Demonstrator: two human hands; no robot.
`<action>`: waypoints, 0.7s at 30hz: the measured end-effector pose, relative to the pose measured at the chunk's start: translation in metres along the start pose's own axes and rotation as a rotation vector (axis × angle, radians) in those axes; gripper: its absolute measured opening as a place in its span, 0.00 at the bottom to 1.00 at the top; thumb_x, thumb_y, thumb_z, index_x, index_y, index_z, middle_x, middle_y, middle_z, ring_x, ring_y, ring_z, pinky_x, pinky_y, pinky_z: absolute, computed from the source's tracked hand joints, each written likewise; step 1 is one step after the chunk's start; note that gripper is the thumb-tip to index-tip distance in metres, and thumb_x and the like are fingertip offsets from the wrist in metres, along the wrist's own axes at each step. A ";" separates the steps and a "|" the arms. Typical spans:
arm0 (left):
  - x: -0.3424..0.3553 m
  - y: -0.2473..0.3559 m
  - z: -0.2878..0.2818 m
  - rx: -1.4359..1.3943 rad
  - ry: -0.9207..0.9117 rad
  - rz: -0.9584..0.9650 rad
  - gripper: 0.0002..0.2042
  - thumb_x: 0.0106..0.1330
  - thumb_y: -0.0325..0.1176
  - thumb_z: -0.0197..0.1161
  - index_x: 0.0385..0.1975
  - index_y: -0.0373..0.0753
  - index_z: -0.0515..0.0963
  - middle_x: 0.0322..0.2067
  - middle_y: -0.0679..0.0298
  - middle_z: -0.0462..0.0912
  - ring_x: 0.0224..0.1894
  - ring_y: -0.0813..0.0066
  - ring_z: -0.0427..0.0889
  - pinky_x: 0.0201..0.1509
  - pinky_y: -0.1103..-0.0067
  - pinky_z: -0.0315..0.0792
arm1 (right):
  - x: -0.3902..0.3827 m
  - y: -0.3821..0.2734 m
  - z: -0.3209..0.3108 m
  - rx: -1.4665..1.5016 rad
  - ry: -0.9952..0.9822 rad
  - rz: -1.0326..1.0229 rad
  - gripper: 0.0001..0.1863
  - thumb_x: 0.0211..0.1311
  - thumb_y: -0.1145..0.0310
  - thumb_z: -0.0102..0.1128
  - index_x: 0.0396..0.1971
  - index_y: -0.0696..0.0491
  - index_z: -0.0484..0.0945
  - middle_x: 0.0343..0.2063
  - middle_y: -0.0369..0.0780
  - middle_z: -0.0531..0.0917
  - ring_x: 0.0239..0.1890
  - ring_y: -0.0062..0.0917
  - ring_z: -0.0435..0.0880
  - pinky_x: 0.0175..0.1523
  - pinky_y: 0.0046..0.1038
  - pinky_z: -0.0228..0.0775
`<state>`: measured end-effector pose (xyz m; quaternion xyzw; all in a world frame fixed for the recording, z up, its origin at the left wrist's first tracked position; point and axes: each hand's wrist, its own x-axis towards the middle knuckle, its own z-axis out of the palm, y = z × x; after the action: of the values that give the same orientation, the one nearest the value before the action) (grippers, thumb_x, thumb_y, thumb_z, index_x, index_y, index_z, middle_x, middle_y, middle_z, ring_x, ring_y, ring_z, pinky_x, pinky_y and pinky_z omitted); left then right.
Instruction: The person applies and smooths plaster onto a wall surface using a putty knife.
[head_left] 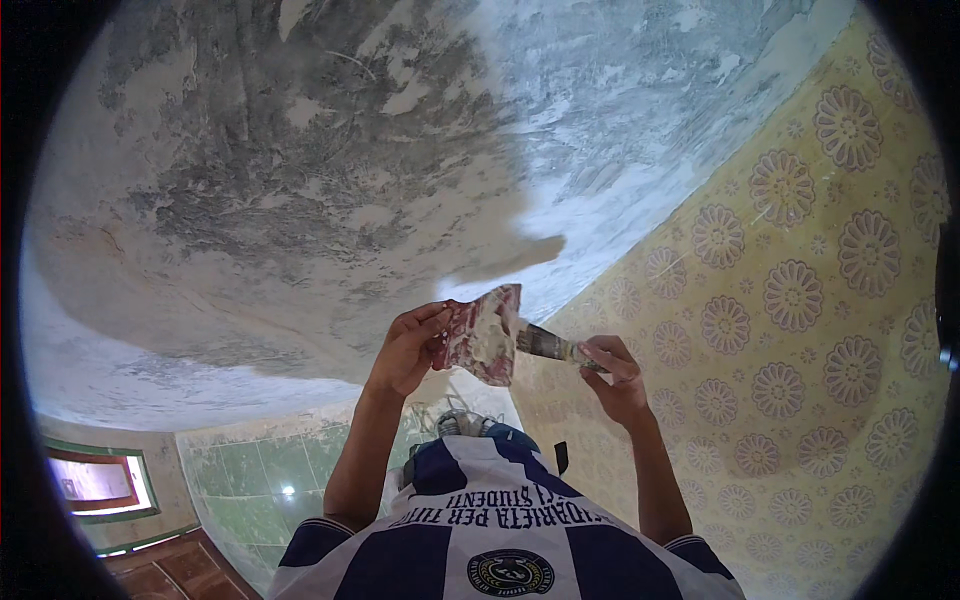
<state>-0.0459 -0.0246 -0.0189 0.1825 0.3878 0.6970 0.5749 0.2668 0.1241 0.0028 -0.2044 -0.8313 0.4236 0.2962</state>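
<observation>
My left hand (410,345) grips the edge of a red flat board (461,335) smeared with pale putty. My right hand (612,375) holds a putty knife (543,342) by its smeared handle, with the blade against the right side of the board. Both are raised in front of a mottled grey and white plastered surface (380,150), patchy with pale smears and partly in shadow.
A yellow flower-patterned surface (730,270) meets the plaster at right. Below are my striped shirt and my feet (470,424), partly seen near green tiles (250,470). At lower left are a framed window (90,475) and brown wooden panels (185,568).
</observation>
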 end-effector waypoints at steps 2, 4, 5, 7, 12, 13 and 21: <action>0.000 -0.001 0.001 -0.007 0.045 0.024 0.13 0.74 0.32 0.59 0.51 0.30 0.78 0.31 0.66 0.84 0.20 0.85 0.77 0.19 0.84 0.68 | -0.002 0.003 -0.003 -0.048 0.011 -0.006 0.29 0.54 0.89 0.65 0.55 0.49 0.82 0.51 0.39 0.78 0.54 0.28 0.80 0.54 0.25 0.77; 0.001 -0.002 0.003 -0.013 0.088 0.046 0.13 0.74 0.32 0.59 0.51 0.30 0.78 0.29 0.67 0.83 0.20 0.84 0.75 0.19 0.84 0.67 | 0.001 -0.002 -0.004 -0.105 0.099 -0.071 0.24 0.61 0.86 0.63 0.57 0.53 0.79 0.47 0.40 0.80 0.47 0.24 0.81 0.47 0.24 0.76; 0.002 -0.002 0.006 -0.001 0.069 0.049 0.13 0.74 0.32 0.59 0.51 0.29 0.78 0.29 0.66 0.83 0.20 0.84 0.76 0.19 0.84 0.68 | 0.000 -0.006 -0.002 -0.106 0.103 -0.069 0.24 0.61 0.86 0.63 0.57 0.53 0.79 0.47 0.40 0.80 0.47 0.24 0.81 0.47 0.24 0.76; 0.004 -0.004 0.010 0.013 0.047 0.047 0.14 0.74 0.32 0.59 0.51 0.29 0.77 0.30 0.65 0.84 0.20 0.84 0.76 0.19 0.84 0.68 | 0.000 -0.014 0.007 0.566 0.094 0.169 0.12 0.72 0.75 0.55 0.52 0.59 0.79 0.37 0.39 0.81 0.34 0.20 0.79 0.36 0.21 0.72; 0.011 -0.006 0.022 0.016 -0.071 -0.016 0.12 0.74 0.30 0.59 0.52 0.30 0.77 0.35 0.65 0.86 0.25 0.86 0.80 0.23 0.86 0.72 | 0.017 -0.018 0.025 0.825 -0.068 0.331 0.17 0.79 0.62 0.44 0.36 0.57 0.78 0.21 0.33 0.76 0.19 0.13 0.69 0.23 0.18 0.60; 0.011 -0.003 0.024 0.018 -0.074 -0.018 0.12 0.74 0.30 0.59 0.52 0.30 0.77 0.35 0.65 0.86 0.25 0.86 0.80 0.23 0.86 0.72 | 0.020 -0.015 0.027 0.779 -0.115 0.384 0.18 0.79 0.62 0.45 0.35 0.57 0.79 0.19 0.32 0.75 0.19 0.12 0.68 0.22 0.18 0.59; 0.010 -0.007 0.004 -0.012 0.026 -0.017 0.13 0.74 0.31 0.59 0.52 0.30 0.77 0.35 0.65 0.86 0.24 0.85 0.81 0.23 0.85 0.73 | 0.002 0.037 0.031 0.674 -0.021 0.638 0.19 0.77 0.61 0.51 0.30 0.58 0.81 0.21 0.31 0.76 0.19 0.11 0.69 0.21 0.17 0.57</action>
<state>-0.0417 -0.0133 -0.0237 0.1666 0.3925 0.6967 0.5769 0.2483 0.1277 -0.0414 -0.3381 -0.5457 0.7421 0.1925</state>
